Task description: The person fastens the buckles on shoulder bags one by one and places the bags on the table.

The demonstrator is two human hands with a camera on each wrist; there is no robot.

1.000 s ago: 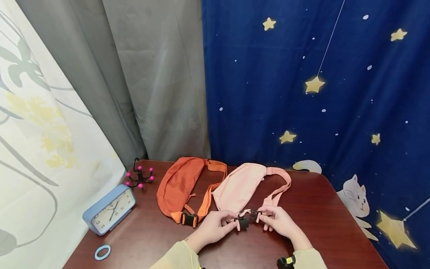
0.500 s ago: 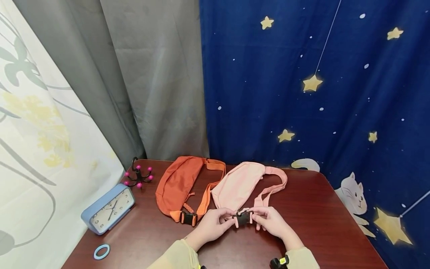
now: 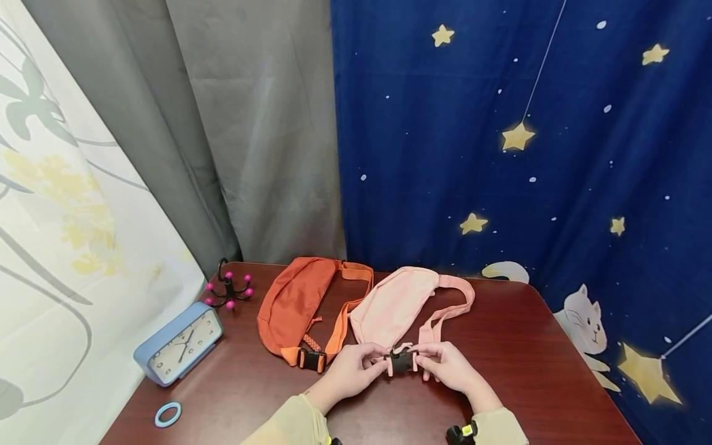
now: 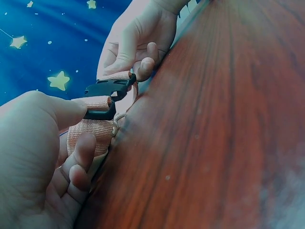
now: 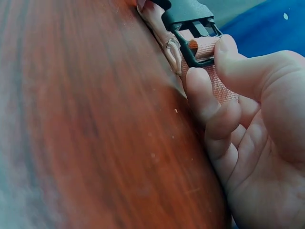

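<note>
A pink waist bag lies on the table, and its black side-release buckle is at the near end between both hands. The two halves sit together, prongs inside the socket. My left hand pinches the buckle's left end where the pink webbing loops through, thumb on top. On the other end, my right hand pinches the bar and the strap, as the right wrist view shows with its thumb against the webbing. Close to the left hand is an orange waist bag with its own fastened buckle.
A blue clock stands at the left of the table, with a light-blue ring nearer the front edge. Behind the clock is a black hook rack with pink knobs. Curtains hang along the back.
The buckle halves were apart one second ago; my right hand has moved left and they have come together. The pink strap shifted left with it. Over the last half second little has moved.
</note>
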